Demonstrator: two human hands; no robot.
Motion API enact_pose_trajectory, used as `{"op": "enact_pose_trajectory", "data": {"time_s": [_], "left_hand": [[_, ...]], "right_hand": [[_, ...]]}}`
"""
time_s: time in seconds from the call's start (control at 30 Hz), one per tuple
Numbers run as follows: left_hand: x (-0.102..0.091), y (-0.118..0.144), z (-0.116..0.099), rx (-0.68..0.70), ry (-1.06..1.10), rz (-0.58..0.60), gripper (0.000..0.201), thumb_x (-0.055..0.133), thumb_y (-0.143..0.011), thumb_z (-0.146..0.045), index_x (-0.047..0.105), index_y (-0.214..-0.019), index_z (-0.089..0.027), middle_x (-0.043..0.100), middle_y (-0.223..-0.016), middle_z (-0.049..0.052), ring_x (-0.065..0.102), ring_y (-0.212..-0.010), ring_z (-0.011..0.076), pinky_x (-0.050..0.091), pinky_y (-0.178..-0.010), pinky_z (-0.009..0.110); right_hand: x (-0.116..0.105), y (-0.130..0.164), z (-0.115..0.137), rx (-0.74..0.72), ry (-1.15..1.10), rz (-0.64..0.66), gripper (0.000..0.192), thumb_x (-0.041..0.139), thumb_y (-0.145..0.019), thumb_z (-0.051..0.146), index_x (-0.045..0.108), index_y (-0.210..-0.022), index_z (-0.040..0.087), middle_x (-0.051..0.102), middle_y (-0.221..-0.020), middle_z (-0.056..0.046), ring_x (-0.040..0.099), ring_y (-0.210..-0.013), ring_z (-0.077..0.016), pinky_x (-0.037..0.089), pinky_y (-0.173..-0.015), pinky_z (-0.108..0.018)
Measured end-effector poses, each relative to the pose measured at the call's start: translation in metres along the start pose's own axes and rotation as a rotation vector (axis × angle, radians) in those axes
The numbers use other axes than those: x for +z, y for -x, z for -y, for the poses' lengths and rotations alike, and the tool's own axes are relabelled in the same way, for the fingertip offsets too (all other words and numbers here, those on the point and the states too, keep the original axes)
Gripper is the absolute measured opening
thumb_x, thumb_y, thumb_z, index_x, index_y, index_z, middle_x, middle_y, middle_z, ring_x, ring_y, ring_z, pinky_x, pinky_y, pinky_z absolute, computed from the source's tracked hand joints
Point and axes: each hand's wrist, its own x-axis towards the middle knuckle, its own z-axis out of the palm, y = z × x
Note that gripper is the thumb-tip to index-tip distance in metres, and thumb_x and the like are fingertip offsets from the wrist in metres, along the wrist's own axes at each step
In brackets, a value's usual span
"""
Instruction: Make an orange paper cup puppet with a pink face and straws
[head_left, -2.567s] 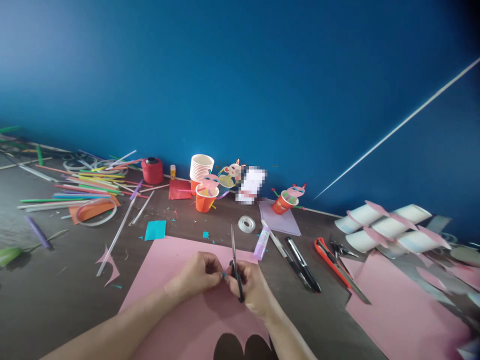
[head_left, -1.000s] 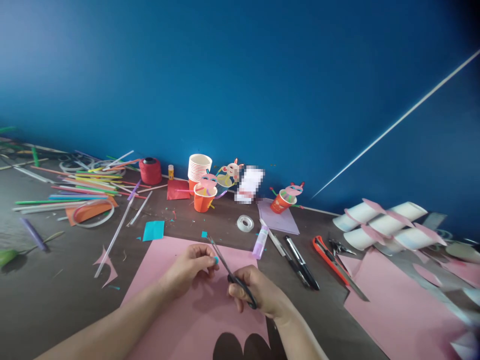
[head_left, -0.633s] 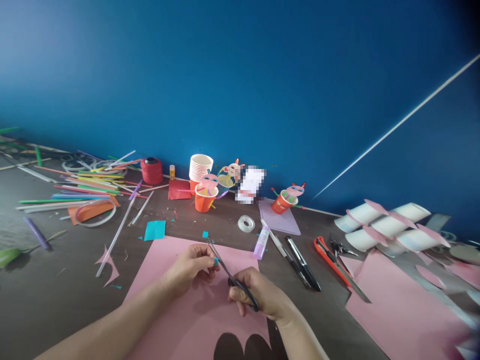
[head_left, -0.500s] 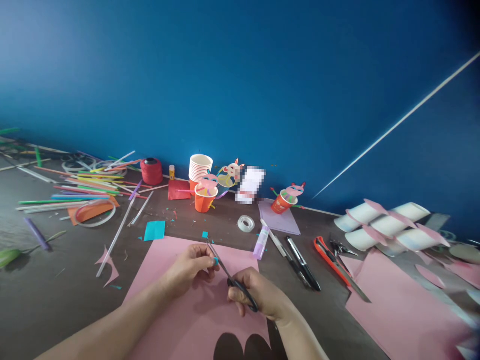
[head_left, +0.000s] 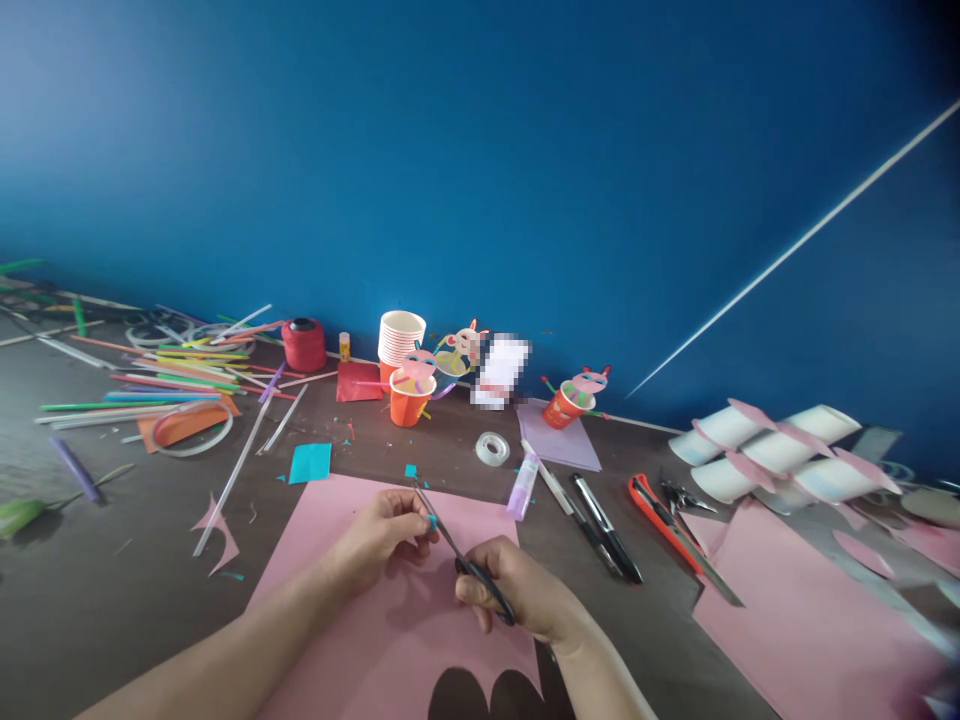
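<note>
Pinched between the fingertips of my left hand (head_left: 386, 535) is a small piece of blue paper (head_left: 432, 522). My right hand (head_left: 510, 585) grips black-handled scissors (head_left: 448, 536), whose blades point up and left, close beside the blue piece. Whether the blades touch it I cannot tell. Both hands are over a large pink paper sheet (head_left: 330, 620) with rounded cut-outs along its near edge. Beyond the sheet's far edge lie a tiny blue square (head_left: 410, 470) and a larger blue paper piece (head_left: 310, 462).
Drinking straws (head_left: 180, 370) are heaped at left. Behind stand stacked paper cups (head_left: 401, 335) and a decorated orange cup (head_left: 411, 405). A tape roll (head_left: 492, 449), a glue stick (head_left: 523, 487), pens (head_left: 607, 525), an orange utility knife (head_left: 667, 525) and more pink paper (head_left: 802, 610) lie to the right.
</note>
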Motion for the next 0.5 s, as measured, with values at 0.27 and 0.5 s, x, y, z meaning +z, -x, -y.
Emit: {"op": "enact_pose_trajectory", "data": {"time_s": [0.27, 0.5], "left_hand": [[-0.0005, -0.0004, 0.0003, -0.008, 0.020, -0.011, 0.006, 0.058, -0.062, -0.018, 0.054, -0.061, -0.014, 0.063, -0.059, 0.002, 0.052, -0.045, 0.0089, 0.038, -0.045, 0.020], [0.0002, 0.0009, -0.0008, -0.017, 0.039, 0.000, 0.003, 0.057, -0.063, -0.016, 0.054, -0.061, -0.014, 0.063, -0.059, 0.002, 0.052, -0.045, 0.0086, 0.037, -0.044, 0.020]], "right_hand": [[0.0001, -0.0013, -0.0030, 0.010, 0.010, -0.017, 0.043, 0.063, -0.066, 0.055, 0.055, -0.059, 0.014, 0.049, -0.042, 0.005, 0.036, -0.039, -0.0058, 0.026, -0.042, -0.018], [0.0002, -0.0001, 0.0009, 0.012, 0.029, -0.006, 0.043, 0.063, -0.066, 0.055, 0.052, -0.057, 0.014, 0.049, -0.044, 0.004, 0.036, -0.040, -0.0055, 0.024, -0.041, -0.018]]}}
